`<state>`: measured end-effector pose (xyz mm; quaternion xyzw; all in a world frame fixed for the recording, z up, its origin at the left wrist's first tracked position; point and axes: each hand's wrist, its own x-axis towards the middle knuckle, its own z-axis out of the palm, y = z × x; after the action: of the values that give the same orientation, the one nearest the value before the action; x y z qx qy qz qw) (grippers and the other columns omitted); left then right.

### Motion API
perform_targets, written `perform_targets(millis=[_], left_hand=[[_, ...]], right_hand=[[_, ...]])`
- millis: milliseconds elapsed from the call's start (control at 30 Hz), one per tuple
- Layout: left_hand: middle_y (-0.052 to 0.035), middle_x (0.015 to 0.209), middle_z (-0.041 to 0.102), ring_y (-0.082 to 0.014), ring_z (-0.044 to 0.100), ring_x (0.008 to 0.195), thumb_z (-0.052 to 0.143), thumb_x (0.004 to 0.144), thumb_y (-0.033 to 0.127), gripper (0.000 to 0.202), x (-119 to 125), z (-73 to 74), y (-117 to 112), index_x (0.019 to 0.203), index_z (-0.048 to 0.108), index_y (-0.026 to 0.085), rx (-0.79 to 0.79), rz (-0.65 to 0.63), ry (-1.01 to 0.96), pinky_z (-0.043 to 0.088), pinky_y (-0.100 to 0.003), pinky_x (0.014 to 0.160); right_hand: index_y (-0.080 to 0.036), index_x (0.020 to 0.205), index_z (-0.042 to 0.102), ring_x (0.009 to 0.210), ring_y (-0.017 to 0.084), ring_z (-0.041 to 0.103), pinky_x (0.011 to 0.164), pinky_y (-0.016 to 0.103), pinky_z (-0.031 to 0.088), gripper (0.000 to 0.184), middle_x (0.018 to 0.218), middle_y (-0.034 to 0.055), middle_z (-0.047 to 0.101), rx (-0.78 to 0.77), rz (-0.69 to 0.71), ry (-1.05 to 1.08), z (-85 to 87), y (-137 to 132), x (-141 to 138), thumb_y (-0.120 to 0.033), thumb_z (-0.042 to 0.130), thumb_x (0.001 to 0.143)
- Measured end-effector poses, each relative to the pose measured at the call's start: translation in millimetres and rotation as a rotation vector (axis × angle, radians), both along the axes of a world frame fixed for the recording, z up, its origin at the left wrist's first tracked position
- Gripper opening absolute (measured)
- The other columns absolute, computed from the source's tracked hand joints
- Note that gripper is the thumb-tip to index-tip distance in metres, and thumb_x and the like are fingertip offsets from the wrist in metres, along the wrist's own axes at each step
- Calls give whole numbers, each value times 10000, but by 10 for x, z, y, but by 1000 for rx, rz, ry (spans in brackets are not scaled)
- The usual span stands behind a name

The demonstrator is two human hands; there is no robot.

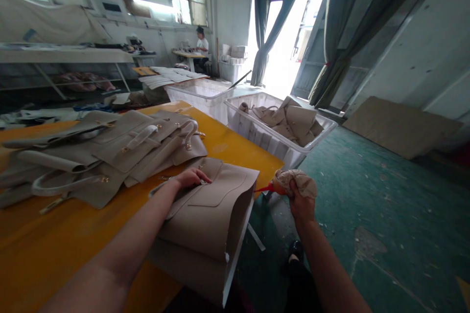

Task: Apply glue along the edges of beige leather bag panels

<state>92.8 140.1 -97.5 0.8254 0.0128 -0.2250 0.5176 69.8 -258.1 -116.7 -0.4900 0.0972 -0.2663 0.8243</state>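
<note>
A beige leather-like bag piece lies folded over the table's near edge, its side gaping open toward the right. My left hand is closed on its top, with bent fingers pressed at the flap near the handle hardware. My right hand grips a glue bottle wrapped in a wrinkled tan covering. The bottle's thin red nozzle points left and reaches the open right edge of the bag piece. Whether the tip touches that edge, I cannot tell. A small white spot shows on the lower edge.
A pile of similar bag pieces with handles covers the left of the yellow table. Behind it stand a white bin of beige pieces and another white bin. A person sits at a far workstation.
</note>
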Motion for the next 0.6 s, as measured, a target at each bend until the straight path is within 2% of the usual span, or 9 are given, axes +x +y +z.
perform_targets(millis=[133, 233, 433, 600], left_hand=[[8, 501, 528, -129, 326, 519, 549, 441, 142, 511, 8, -21, -2, 866, 832, 103, -9, 9, 27, 266, -281, 522], [16, 475, 471, -116, 260, 512, 532, 429, 156, 530, 14, -27, -9, 864, 826, 80, -24, 14, 44, 191, -285, 533], [20, 459, 428, -118, 240, 497, 547, 444, 172, 551, 22, -24, -15, 907, 828, 72, -29, 21, 75, 138, -295, 538], [32, 450, 397, -117, 231, 489, 533, 431, 175, 575, -6, -10, -21, 914, 825, 62, -28, 35, 86, 137, -299, 536]], right_hand=[[-251, 1068, 760, 1058, 196, 702, 1021, 356, 585, 624, 1114, -3, 764, -37, 12, 43, -45, -28, -38, -460, 1018, 539], [-236, 1075, 764, 1038, 207, 712, 982, 354, 605, 647, 1130, 16, 766, -37, 3, 63, -84, -49, -55, -470, 1013, 526], [-252, 1009, 787, 1054, 231, 721, 930, 342, 622, 510, 1126, 39, 770, -97, -24, 68, -84, -58, -129, -380, 986, 557], [-281, 1034, 776, 997, 228, 748, 872, 350, 644, 509, 1103, 15, 782, 37, 39, 67, -34, -9, -235, -340, 971, 568]])
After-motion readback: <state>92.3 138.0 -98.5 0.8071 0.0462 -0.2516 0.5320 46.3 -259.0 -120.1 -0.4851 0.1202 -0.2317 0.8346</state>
